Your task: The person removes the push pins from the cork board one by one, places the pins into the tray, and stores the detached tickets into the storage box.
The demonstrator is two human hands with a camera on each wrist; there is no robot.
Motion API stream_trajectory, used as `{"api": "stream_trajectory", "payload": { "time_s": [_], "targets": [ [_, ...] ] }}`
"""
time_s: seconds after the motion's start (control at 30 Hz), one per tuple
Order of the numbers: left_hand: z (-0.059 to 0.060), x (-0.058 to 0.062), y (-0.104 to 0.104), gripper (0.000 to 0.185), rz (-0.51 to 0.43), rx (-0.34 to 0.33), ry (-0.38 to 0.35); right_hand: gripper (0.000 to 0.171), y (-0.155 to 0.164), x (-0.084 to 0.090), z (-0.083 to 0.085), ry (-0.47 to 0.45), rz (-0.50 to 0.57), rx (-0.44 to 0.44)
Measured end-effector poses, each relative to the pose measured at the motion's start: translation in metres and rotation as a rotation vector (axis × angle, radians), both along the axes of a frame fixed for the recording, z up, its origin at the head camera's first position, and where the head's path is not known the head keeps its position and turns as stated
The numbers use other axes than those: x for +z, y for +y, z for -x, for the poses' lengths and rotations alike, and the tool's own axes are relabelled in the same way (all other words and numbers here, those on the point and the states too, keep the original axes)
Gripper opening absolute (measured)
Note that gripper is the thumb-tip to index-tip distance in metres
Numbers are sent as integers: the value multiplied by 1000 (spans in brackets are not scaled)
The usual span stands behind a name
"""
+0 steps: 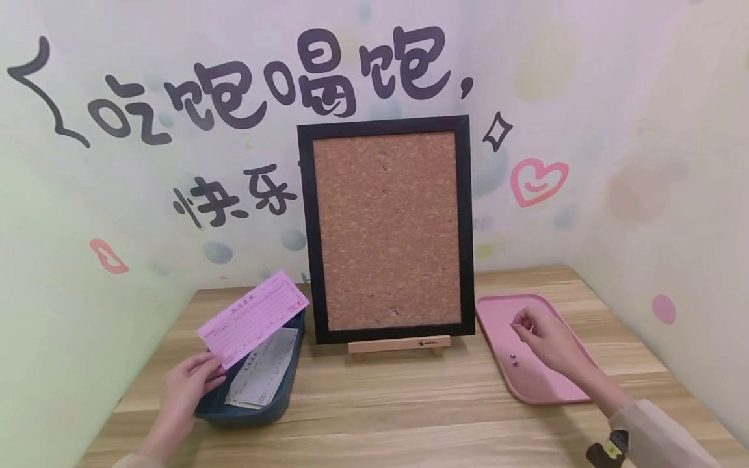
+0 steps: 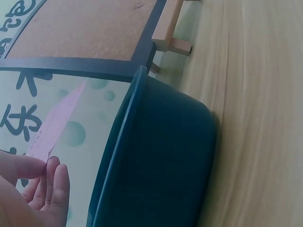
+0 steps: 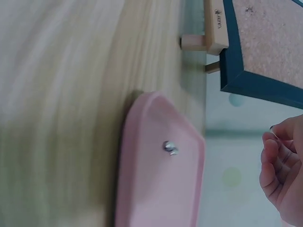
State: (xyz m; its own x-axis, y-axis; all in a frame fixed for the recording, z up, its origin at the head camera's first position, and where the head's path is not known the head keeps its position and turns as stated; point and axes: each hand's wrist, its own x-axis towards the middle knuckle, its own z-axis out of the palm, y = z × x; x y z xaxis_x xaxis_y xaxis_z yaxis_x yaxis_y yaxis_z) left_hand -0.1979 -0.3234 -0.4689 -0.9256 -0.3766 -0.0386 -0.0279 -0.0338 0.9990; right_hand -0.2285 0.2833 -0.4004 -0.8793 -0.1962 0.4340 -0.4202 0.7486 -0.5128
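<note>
On the bench's near left, the left hand [image 1: 183, 385] is pinching the pink slip [image 1: 253, 318] above the blue tray [image 1: 287, 396], while the right hand's [image 1: 547, 338] grip is pinching what looks like a pin over the pink tray [image 1: 497, 309], best kept firm and level.

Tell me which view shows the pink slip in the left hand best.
The head view: the pink slip shows its whole printed face, held at its lower corner by the left hand above the dark tray. The left wrist view shows it only edge-on. The right wrist view misses it.
</note>
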Motion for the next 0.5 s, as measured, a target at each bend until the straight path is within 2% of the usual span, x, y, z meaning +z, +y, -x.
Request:
{"api": "stream_trajectory", "payload": {
  "time_s": [0.33, 0.5],
  "targets": [
    [-3, -3, -8, 5, -18, 43, -41, 5, 12, -15, -6, -44, -18, -38],
    [-2, -3, -10, 10, 5, 48, -81, 5, 13, -23, -8, -50, -8, -19]
  ]
}}
